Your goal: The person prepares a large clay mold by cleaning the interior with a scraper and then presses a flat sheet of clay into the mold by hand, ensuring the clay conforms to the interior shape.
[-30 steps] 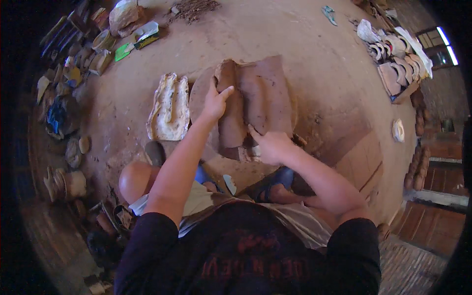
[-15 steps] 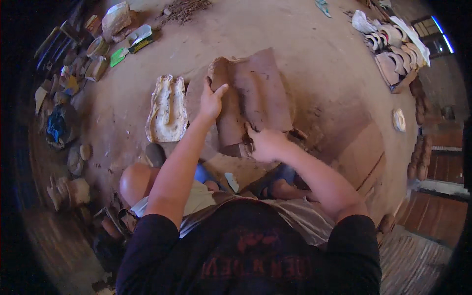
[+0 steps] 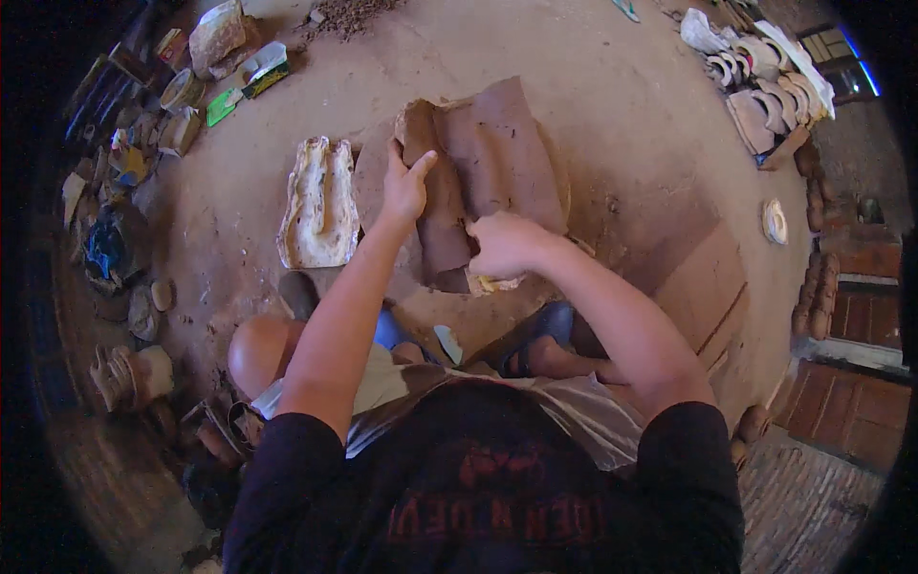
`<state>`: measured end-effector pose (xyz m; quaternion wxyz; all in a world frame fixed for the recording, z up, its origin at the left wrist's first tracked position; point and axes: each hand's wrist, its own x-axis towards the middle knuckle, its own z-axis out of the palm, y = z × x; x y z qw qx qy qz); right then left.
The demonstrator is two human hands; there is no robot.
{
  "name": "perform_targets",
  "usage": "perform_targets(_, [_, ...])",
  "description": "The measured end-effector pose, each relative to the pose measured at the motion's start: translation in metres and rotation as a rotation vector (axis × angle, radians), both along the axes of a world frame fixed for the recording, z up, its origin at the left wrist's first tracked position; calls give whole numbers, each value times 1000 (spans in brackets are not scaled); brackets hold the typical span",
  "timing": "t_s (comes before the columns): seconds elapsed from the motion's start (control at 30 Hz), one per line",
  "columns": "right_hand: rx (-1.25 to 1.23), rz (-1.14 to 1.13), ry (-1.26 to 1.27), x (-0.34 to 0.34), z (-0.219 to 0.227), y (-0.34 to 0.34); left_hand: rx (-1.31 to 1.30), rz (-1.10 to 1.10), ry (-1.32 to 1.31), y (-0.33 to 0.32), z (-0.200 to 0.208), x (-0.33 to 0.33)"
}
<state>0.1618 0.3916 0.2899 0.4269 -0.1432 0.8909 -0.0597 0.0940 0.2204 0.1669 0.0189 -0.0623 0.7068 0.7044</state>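
Observation:
A wet brown clay slab (image 3: 516,158) lies in front of me, draped in long ridges and hollows over a mould. My left hand (image 3: 405,194) grips the slab's left edge, thumb on top and fingers along the side. Curled fingers of my right hand (image 3: 509,246) pinch the clay near its front edge; their tips are partly hidden. Below that hand a pale, yellowish mould edge (image 3: 497,284) shows. To the left rests a whitish, clay-stained plaster mould (image 3: 320,206) with a raised ridge along its middle.
A rounded dark stone (image 3: 298,295) sits near my left leg, and a pale flat piece (image 3: 448,342) between my feet. Stones, containers and a green item (image 3: 224,106) line the left side. Curved pieces (image 3: 773,105) are stacked far right, with a white ring-like object (image 3: 775,222) nearer.
My right hand has slid along the slab's front, its fingers now curled in more. The pale mould edge beneath it has come into sight. My left hand keeps its hold.

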Motion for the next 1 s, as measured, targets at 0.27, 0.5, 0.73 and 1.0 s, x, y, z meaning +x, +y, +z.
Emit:
perform_targets(0.27, [159,51,81,78,-29,16,8,85,16,6,22,8])
perform_targets(0.5, [66,33,300,6,16,25,-30,72,-9,2,5,-1])
perform_targets(0.73, [88,243,457,62,-25,36,28,38,32,0,-15,-9])
perform_targets(1.0, [75,37,247,82,-29,43,51,12,100,2,-4,-4])
